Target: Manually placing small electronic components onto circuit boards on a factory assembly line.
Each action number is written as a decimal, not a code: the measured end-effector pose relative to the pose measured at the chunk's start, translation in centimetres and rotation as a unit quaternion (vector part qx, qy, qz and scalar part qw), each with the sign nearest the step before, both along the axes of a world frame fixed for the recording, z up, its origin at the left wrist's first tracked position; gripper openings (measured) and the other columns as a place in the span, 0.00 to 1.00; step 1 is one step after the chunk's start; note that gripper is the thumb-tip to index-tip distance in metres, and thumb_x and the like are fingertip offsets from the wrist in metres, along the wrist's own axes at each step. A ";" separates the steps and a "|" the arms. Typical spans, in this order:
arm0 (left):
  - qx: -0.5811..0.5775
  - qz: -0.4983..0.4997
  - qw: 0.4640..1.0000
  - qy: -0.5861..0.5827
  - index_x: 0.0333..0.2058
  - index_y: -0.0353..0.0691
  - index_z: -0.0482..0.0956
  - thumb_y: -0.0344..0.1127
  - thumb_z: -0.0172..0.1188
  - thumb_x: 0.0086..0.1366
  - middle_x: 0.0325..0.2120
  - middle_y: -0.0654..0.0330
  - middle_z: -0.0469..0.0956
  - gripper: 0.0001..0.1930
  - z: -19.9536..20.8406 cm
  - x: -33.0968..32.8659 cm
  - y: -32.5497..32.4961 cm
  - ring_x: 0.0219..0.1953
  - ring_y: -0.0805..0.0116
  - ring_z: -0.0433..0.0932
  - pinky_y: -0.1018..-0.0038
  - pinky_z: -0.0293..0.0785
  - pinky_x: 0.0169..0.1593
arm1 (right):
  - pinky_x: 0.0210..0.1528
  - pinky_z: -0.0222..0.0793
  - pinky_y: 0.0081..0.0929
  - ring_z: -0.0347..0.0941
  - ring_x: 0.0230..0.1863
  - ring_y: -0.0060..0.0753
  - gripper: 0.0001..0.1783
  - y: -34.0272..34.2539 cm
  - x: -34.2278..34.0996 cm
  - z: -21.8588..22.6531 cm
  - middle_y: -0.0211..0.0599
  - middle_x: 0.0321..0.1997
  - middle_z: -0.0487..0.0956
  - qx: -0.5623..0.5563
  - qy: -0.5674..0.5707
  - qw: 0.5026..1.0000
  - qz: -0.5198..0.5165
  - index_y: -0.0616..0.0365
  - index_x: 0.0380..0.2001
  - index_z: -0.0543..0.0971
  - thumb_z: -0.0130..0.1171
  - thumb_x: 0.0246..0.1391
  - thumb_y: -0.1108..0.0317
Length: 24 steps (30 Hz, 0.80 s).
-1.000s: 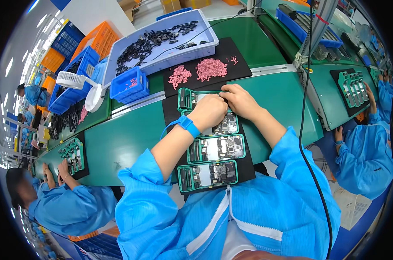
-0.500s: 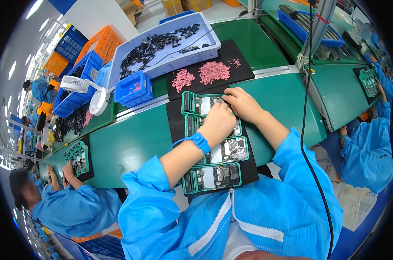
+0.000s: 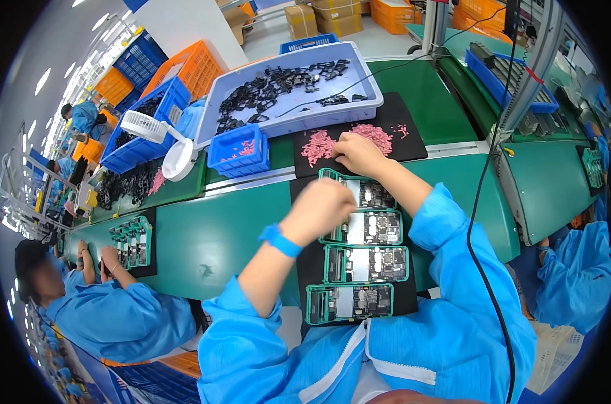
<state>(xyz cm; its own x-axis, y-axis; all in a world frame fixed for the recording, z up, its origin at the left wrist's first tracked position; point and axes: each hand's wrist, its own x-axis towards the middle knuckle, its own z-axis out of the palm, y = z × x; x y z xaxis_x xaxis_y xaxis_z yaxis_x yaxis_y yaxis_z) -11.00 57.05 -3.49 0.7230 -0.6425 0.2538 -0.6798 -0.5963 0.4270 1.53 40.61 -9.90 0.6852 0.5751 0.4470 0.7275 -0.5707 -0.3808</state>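
Note:
Several green-framed phone housings with exposed circuit boards (image 3: 366,263) lie in a column on a black mat (image 3: 310,262) in front of me. My left hand (image 3: 321,210), with a blue wrist strap (image 3: 280,240), is over the left side of the upper housings; motion smears its curled fingers. My right hand (image 3: 361,155) is above the farthest housing, at the near edge of the small pink pieces (image 3: 317,147). Its fingers are pinched together, and what is between them is hidden. Another pink heap (image 3: 375,137) lies just beyond that hand.
A large pale bin (image 3: 299,121) of black parts stands at the back, with a small blue bin (image 3: 239,151) before it. A white fan (image 3: 177,159) stands to the left. A black cable (image 3: 477,222) hangs at my right. Co-workers sit on both sides.
My right hand has moved from the farthest housing to the pink pieces. My left hand has shifted left off the boards' middle. The whole view has shifted, so the scene sits farther right and lower.

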 end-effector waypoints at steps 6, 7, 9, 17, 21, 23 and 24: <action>-0.014 0.184 0.980 -0.071 0.23 0.41 0.82 0.30 0.65 0.48 0.23 0.57 0.78 0.02 -2.7 6.0 8.3 0.32 0.54 0.76 0.61 0.73 0.39 | 0.44 0.71 0.39 0.72 0.43 0.44 0.04 2.7 2.2 -0.7 0.40 0.36 0.75 -0.094 -0.042 0.995 -0.013 0.57 0.26 0.79 0.59 0.45 0.69; -0.009 0.181 0.980 -0.085 0.24 0.42 0.82 0.31 0.64 0.49 0.23 0.58 0.78 0.02 -3.8 6.9 8.7 0.33 0.55 0.76 0.62 0.72 0.40 | 0.44 0.71 0.39 0.72 0.43 0.44 0.04 2.9 2.5 -1.0 0.40 0.35 0.74 -0.116 -0.082 0.990 -0.002 0.58 0.26 0.79 0.59 0.44 0.70; -0.007 0.177 0.980 -0.095 0.24 0.43 0.82 0.32 0.64 0.49 0.24 0.59 0.78 0.02 -5.2 8.3 8.7 0.34 0.56 0.76 0.62 0.72 0.40 | 0.44 0.71 0.37 0.72 0.41 0.43 0.05 3.0 2.7 -1.1 0.40 0.35 0.74 -0.152 -0.146 0.977 0.016 0.59 0.26 0.77 0.56 0.43 0.71; 0.027 0.145 0.975 -0.164 0.24 0.47 0.81 0.33 0.64 0.50 0.27 0.63 0.77 0.01 -7.5 10.7 7.2 0.36 0.60 0.75 0.65 0.68 0.42 | 0.42 0.70 0.36 0.72 0.41 0.41 0.06 3.0 2.3 -0.9 0.38 0.35 0.74 -0.174 -0.193 0.965 0.031 0.58 0.27 0.76 0.53 0.46 0.68; 0.040 0.099 0.973 -0.203 0.25 0.45 0.80 0.33 0.64 0.52 0.28 0.62 0.76 0.02 -7.4 10.8 6.7 0.38 0.60 0.74 0.65 0.68 0.44 | 0.43 0.69 0.38 0.72 0.40 0.45 0.07 2.1 1.8 -1.2 0.43 0.35 0.74 -0.169 -0.184 0.968 0.012 0.61 0.29 0.75 0.53 0.46 0.70; 0.045 0.111 0.971 -0.209 0.25 0.44 0.79 0.34 0.63 0.52 0.28 0.62 0.76 0.03 -7.9 10.9 6.7 0.38 0.60 0.74 0.65 0.68 0.44 | 0.44 0.68 0.40 0.71 0.40 0.48 0.07 1.4 1.0 -1.0 0.46 0.34 0.74 -0.113 -0.096 0.989 -0.009 0.62 0.28 0.74 0.54 0.47 0.70; 0.049 0.125 0.968 -0.213 0.25 0.43 0.79 0.34 0.63 0.52 0.28 0.61 0.76 0.04 -8.0 10.8 6.5 0.38 0.60 0.74 0.65 0.68 0.44 | 0.44 0.68 0.42 0.71 0.39 0.50 0.07 0.5 0.4 -0.2 0.48 0.33 0.74 -0.072 -0.068 0.995 0.005 0.62 0.28 0.73 0.54 0.48 0.69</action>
<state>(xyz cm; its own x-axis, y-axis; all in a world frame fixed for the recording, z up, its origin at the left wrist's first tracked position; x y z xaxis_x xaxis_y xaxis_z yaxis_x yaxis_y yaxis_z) -0.17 63.53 -11.51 0.7018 -0.4975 0.5099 -0.6116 -0.7877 0.0732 1.98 41.10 -10.13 0.6183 0.6462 0.4473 0.7724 -0.6049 -0.1938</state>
